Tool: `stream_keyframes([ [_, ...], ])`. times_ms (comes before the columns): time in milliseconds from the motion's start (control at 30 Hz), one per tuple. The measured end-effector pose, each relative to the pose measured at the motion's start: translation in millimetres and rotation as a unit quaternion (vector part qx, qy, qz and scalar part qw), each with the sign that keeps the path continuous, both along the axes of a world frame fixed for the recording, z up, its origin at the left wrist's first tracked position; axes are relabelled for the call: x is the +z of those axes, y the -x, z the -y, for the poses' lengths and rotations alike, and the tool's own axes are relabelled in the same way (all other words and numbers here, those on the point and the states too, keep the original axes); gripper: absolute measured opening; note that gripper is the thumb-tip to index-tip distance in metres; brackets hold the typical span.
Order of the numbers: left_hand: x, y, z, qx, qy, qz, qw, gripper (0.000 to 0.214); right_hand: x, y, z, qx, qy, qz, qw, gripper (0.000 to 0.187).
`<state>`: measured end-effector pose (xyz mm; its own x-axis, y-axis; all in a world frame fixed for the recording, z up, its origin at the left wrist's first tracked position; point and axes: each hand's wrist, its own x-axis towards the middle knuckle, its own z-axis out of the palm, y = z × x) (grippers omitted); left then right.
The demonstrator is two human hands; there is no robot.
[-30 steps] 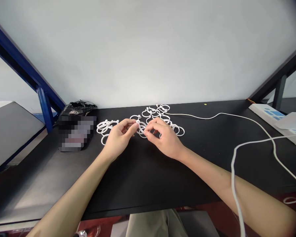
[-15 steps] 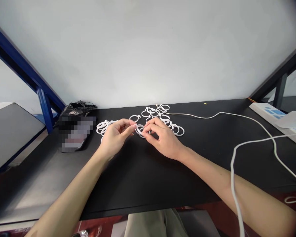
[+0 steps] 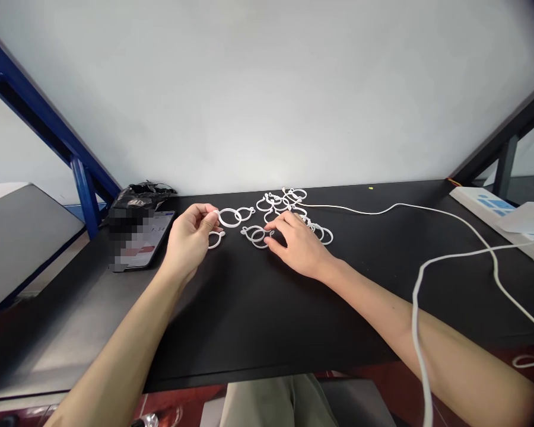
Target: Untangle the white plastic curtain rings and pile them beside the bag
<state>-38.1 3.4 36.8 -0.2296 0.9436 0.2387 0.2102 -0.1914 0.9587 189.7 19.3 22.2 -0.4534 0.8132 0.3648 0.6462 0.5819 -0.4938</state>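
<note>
A white plastic curtain ring (image 3: 229, 226) is pinched by its edge between the thumb and fingers of my left hand (image 3: 187, 240), raised a little off the black tabletop. Another curtain ring (image 3: 245, 214) lies just behind it, and part of one more (image 3: 214, 239) shows beside my left fingers; whatever lies behind that hand is hidden. My right hand (image 3: 299, 244) is curled, thumb and index finger apart, at the right edge of two overlapping curtain rings (image 3: 254, 236) on the table. Behind my right hand spreads a loose pile of white rings (image 3: 289, 201), partly covered by it.
To the left lie a phone (image 3: 153, 237) and a crumpled black plastic bag (image 3: 137, 194). A white cord (image 3: 360, 211) runs from the pile to the right, and a second cord (image 3: 418, 308) crosses over my right forearm. A white and blue package (image 3: 493, 207) lies far right.
My left hand has moved left, away from my right hand, with a ring in its fingers. Two overlapping rings now show on the table by my right hand, whose fingers have barely shifted.
</note>
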Motion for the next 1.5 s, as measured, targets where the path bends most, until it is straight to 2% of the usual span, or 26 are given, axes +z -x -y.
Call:
stream_keyframes([
  [167, -0.7, -1.3, -0.5, 0.027, 0.03, -0.028, 0.999, 0.018, -3.0, 2.1, -3.0, 0.011, -0.014, 0.05, 0.999, 0.045],
  [233, 0.3, -4.3, 1.0, 0.015, 0.032, -0.045, 0.998, 0.016, -5.3, 2.8, -4.9, 0.012, -0.014, 0.064, 0.998, 0.05],
  [367, 3.0, -8.0, 3.1, -0.013, 0.02, -0.054, 0.998, 0.016, -7.3, 3.3, -7.6, 0.019, -0.01, 0.084, 0.996, 0.046],
  [567, 1.6, -1.6, 0.0, 0.031, 0.007, -0.033, 0.999, 0.008, -3.7, 0.6, -8.8, 0.009, 0.017, 0.078, 0.997, 0.043],
  [700, 0.4, -0.1, -1.4, 0.022, -0.005, -0.027, 0.999, 0.015, -2.0, -3.7, -10.1, 0.006, 0.022, 0.064, 0.998, 0.037],
  [800, -0.7, 0.3, -3.0, 0.014, -0.025, -0.02, 0.999, 0.021, -0.5, -6.5, -10.7, 0.012, 0.027, 0.045, 0.999, 0.026],
  [900, -3.7, 5.1, -7.0, 0.064, -0.033, -0.034, 0.997, 0.022, 1.1, -7.0, -10.4, 0.01, 0.047, -0.002, 0.999, 0.009],
  [1000, -8.9, 15.6, -12.3, 0.16, -0.031, -0.095, 0.982, 0.021, 2.0, -6.3, -9.3, -0.004, 0.057, -0.057, 0.997, 0.006],
  [1100, -13.6, 26.8, -15.6, 0.224, -0.005, -0.214, 0.951, 0.017, 2.4, -6.2, -8.5, -0.003, 0.053, -0.096, 0.994, 0.006],
  [1233, -15.1, 27.1, -11.9, 0.254, -0.002, -0.347, 0.903, 0.027, 2.2, -6.5, -8.7, 0.006, 0.053, -0.14, 0.989, 0.005],
  [1300, -13.8, 18.8, -7.3, 0.219, -0.047, -0.389, 0.894, 0.031, 2.1, -6.3, -8.6, 0.009, 0.052, -0.148, 0.988, 0.005],
  [1433, -15.0, -2.7, -1.2, -0.029, -0.12, -0.447, 0.886, 0.033, 2.5, -5.1, -7.2, 0.025, 0.045, -0.157, 0.986, 0.006],
  [1500, -18.7, -9.8, -1.2, -0.107, -0.111, -0.453, 0.878, 0.031, 3.1, -4.4, -6.2, 0.03, 0.042, -0.163, 0.985, 0.006],
])
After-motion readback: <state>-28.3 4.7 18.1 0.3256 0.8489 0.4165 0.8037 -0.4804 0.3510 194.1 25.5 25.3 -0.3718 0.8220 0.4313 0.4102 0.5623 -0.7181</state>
